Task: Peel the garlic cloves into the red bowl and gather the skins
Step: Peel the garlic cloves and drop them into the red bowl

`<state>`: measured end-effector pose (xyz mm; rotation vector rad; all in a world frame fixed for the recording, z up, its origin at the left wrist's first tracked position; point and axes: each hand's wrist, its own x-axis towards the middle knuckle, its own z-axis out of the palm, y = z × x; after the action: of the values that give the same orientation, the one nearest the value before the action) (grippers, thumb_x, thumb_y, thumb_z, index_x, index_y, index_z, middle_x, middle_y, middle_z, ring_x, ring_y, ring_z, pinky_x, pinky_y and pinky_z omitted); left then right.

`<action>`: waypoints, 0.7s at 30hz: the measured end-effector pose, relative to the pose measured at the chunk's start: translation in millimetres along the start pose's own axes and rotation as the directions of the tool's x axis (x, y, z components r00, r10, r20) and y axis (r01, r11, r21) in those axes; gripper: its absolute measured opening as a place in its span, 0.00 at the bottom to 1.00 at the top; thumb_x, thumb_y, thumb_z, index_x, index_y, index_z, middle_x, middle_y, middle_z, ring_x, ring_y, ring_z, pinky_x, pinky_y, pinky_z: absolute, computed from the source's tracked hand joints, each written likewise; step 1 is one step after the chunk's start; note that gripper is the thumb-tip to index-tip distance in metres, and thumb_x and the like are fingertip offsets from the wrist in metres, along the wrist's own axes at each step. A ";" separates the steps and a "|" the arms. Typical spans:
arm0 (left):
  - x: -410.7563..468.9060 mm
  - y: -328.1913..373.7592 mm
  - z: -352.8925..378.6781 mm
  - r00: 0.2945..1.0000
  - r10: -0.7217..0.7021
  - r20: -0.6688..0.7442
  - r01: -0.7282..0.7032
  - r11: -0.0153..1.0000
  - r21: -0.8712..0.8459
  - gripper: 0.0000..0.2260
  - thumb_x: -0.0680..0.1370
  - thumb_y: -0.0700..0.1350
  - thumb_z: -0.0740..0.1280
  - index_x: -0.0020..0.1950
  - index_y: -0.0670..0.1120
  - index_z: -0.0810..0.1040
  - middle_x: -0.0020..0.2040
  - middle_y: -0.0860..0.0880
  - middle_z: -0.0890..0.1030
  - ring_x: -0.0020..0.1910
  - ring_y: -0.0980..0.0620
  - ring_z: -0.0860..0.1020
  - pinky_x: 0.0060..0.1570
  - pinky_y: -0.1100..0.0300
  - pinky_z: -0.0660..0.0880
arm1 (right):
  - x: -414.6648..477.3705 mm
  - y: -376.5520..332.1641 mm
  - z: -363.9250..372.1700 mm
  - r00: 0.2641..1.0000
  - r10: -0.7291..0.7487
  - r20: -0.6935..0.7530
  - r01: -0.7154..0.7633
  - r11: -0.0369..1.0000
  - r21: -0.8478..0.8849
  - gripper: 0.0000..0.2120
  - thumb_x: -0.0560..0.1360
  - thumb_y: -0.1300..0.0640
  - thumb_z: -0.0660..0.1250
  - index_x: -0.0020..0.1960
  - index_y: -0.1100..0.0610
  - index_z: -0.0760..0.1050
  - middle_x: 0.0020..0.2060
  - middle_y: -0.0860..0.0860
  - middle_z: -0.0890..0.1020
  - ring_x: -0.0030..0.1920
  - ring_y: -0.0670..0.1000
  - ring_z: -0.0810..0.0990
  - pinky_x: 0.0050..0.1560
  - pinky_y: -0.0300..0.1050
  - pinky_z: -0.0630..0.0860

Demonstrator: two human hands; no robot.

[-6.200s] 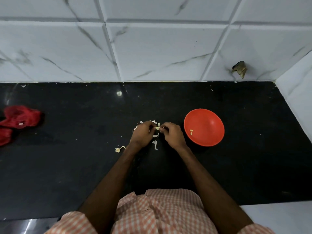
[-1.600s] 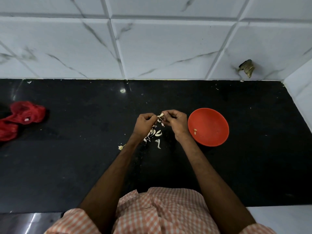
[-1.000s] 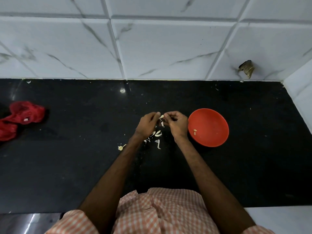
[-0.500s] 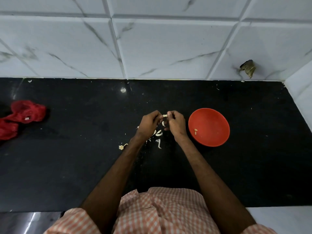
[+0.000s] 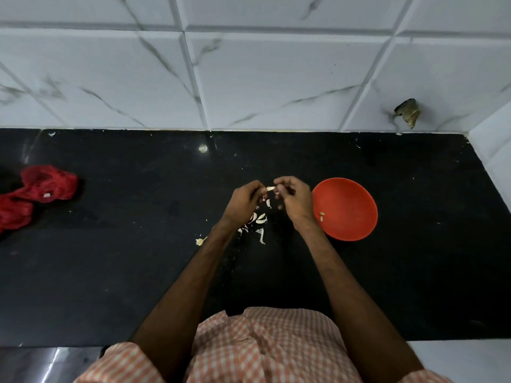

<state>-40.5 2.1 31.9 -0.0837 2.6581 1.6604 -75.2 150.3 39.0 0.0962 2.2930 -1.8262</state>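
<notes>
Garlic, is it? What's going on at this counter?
Yes. A person at a black counter is peeling a garlic clove, pinching it between the left hand and the right hand just above the surface. Loose skins lie scattered on the counter under the hands, not yet gathered. The red bowl sits right beside the right hand with only a couple of peeled pieces in it. A red mesh bag lies far off to the left, untouched.

Left hand (image 5: 244, 201) and right hand (image 5: 294, 200) are now up off the counter (image 5: 138, 258), pinching the clove (image 5: 270, 188) between them; skins (image 5: 258, 219) are uncovered.
</notes>
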 end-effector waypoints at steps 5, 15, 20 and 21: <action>-1.5 -4.1 0.1 0.997 -0.074 0.038 0.072 0.996 0.048 0.09 0.84 0.41 0.61 0.44 0.45 0.76 0.36 0.54 0.76 0.32 0.63 0.72 0.35 0.67 0.67 | -2.9 0.3 -8.2 0.987 -0.096 0.132 0.097 0.995 -0.005 0.06 0.79 0.63 0.68 0.53 0.62 0.82 0.44 0.54 0.85 0.41 0.45 0.84 0.41 0.47 0.84; -1.1 0.8 1.7 0.996 0.013 0.090 -0.035 0.968 0.249 0.10 0.83 0.44 0.63 0.43 0.43 0.76 0.37 0.50 0.76 0.37 0.50 0.75 0.39 0.53 0.71 | -3.7 -0.7 7.1 0.998 0.067 0.012 -0.063 0.974 -0.219 0.08 0.81 0.57 0.67 0.44 0.58 0.77 0.38 0.54 0.83 0.33 0.49 0.84 0.30 0.43 0.81; -2.6 9.1 3.5 0.995 0.008 0.099 -0.055 0.876 0.479 0.10 0.84 0.48 0.59 0.49 0.44 0.76 0.47 0.48 0.77 0.45 0.49 0.75 0.44 0.52 0.74 | -3.3 -3.8 11.0 0.975 0.224 0.004 -0.218 0.950 -0.222 0.13 0.82 0.55 0.62 0.41 0.59 0.77 0.37 0.56 0.83 0.32 0.50 0.82 0.34 0.48 0.82; -3.7 9.3 3.8 0.995 0.008 0.098 -0.056 0.866 0.497 0.11 0.84 0.49 0.59 0.50 0.44 0.76 0.47 0.48 0.77 0.45 0.49 0.75 0.44 0.51 0.74 | -3.4 -4.4 11.7 0.978 0.206 -0.002 -0.197 0.933 -0.303 0.13 0.82 0.54 0.62 0.42 0.59 0.77 0.38 0.56 0.83 0.32 0.51 0.82 0.35 0.49 0.83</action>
<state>-37.3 9.8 38.7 0.0423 2.9254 0.8977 -71.3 138.3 41.4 0.2447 2.4089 -1.3545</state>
